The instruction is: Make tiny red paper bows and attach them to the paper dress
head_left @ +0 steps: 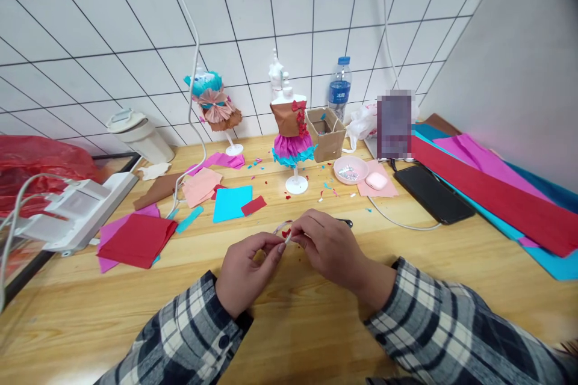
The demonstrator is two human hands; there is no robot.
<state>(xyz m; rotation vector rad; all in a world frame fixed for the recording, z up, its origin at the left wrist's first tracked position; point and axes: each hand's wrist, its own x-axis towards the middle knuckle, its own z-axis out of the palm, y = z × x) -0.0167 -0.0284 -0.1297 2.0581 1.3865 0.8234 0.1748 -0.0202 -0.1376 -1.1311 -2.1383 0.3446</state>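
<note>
Close to the table's middle, my left hand (250, 267) and my right hand (332, 249) meet, fingertips pinched around a small white strip (288, 239). What the strip is made of cannot be made out. Just behind the fingertips is a small red paper piece (286, 233), partly hidden. Under my right hand a black-handled tool (345, 223) pokes out; the rest of it is covered. Beyond the hands stands a small white dress form (296, 184) wearing a brown paper bodice (285, 120) with red bows and a magenta and turquoise ruffled skirt (293, 147).
Red paper squares (138, 240), a turquoise sheet (232, 203) and a power strip (81, 210) lie left. A second dressed form (217, 102), cardboard box (326, 135) and water bottle (339, 87) stand behind. A pink bowl (351, 170), phone (433, 194) and long paper strips (497, 198) are right.
</note>
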